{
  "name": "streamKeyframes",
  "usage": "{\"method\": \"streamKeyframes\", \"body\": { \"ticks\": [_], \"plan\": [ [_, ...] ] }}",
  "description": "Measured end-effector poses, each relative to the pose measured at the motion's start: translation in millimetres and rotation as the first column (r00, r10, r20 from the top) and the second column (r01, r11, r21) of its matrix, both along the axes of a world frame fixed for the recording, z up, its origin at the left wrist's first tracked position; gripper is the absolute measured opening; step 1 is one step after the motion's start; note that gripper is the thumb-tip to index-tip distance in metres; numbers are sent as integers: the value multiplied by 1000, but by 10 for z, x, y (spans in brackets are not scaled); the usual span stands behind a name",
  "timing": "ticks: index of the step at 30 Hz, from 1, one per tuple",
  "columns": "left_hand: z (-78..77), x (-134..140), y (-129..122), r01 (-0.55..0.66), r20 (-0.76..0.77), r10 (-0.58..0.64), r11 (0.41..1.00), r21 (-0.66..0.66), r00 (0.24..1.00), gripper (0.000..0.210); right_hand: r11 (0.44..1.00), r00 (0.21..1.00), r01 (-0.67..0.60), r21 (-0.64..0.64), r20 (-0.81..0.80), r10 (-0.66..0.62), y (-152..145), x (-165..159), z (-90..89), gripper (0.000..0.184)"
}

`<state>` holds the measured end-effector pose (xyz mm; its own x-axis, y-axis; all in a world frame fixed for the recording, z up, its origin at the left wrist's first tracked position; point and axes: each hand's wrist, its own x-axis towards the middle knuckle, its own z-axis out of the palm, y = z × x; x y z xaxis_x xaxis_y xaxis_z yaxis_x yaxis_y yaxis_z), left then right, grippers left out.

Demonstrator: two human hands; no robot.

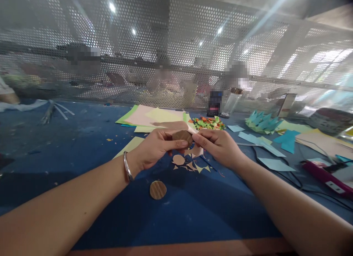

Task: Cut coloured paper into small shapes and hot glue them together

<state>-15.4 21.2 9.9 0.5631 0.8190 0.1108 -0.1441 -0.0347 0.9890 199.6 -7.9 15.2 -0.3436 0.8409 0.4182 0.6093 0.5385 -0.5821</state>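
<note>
My left hand (pixel 154 147) pinches a brown cardboard disc (pixel 180 137) between thumb and fingers, with the thumb lying across its face. A pale pink sheet of paper (pixel 172 126) is behind the disc, its edge curling up. My right hand (pixel 217 144) is closed on the paper's edge, at the right side of the disc; its fingertips are partly hidden. Below my left hand, a second cardboard disc (pixel 158 190) lies flat on the blue table. Under the held disc are a pink paper circle (pixel 178 160) and several paper offcuts (pixel 194 166).
Stacked coloured sheets (pixel 138 114) lie behind my hands, beside a heap of green and orange scraps (pixel 209 123). To the right are a blue paper crown-like shape (pixel 261 120), cables and a magenta power strip (pixel 325 178). A clear bottle (pixel 231 103) stands by the perforated screen (pixel 193 39).
</note>
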Motion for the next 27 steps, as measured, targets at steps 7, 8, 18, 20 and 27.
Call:
{"method": "streamKeyframes", "body": {
  "ticks": [7,8,18,20,27],
  "plan": [
    [-18,-16,34,51,-4,-50,998,31,999,6,1000,1000,-3,7,13,3,6,5,-7,49],
    [-14,-19,39,65,0,-65,997,33,998,6,1000,1000,-5,1,19,5,6,6,-4,49],
    [-5,-52,85,95,-101,-85,990,101,991,8,1000,1000,6,-30,21,-5,-9,11,7,49],
    [-1,-61,93,105,-116,-92,988,109,989,10,1000,1000,6,-29,25,-5,-12,11,4,50],
    [-7,-75,109,121,-120,-109,988,98,987,10,999,1000,19,-31,18,-18,4,15,-22,52]
  ]
}}
